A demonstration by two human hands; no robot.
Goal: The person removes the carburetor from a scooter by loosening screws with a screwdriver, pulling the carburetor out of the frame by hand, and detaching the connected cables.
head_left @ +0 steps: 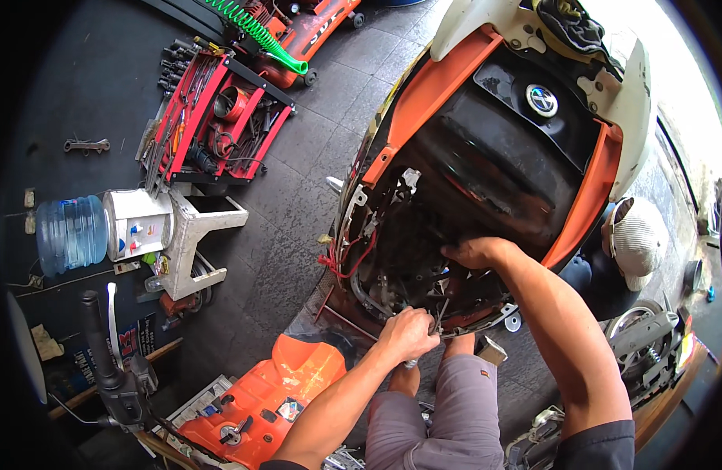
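Observation:
In front of me stands a partly stripped motor scooter with orange side panels (423, 92) and a black inner body (486, 133). Its open cavity (408, 243) is dark, with loose wiring and metal parts. My left hand (410, 335) is closed at the cavity's near edge. Bits of metal show beside its fingers, but I cannot make out what it grips. My right hand (480, 252) reaches into the cavity under the black body; its fingertips are partly lost in shadow. A red wire (359, 262) hangs at the cavity's left side.
An orange body panel (259, 392) lies at lower left. Beyond it are a water dispenser (137, 225), a red tool rack (220, 117) and a red compressor (314, 35) with a green coiled hose (255, 30). A person in a pale cap (639, 239) crouches at right.

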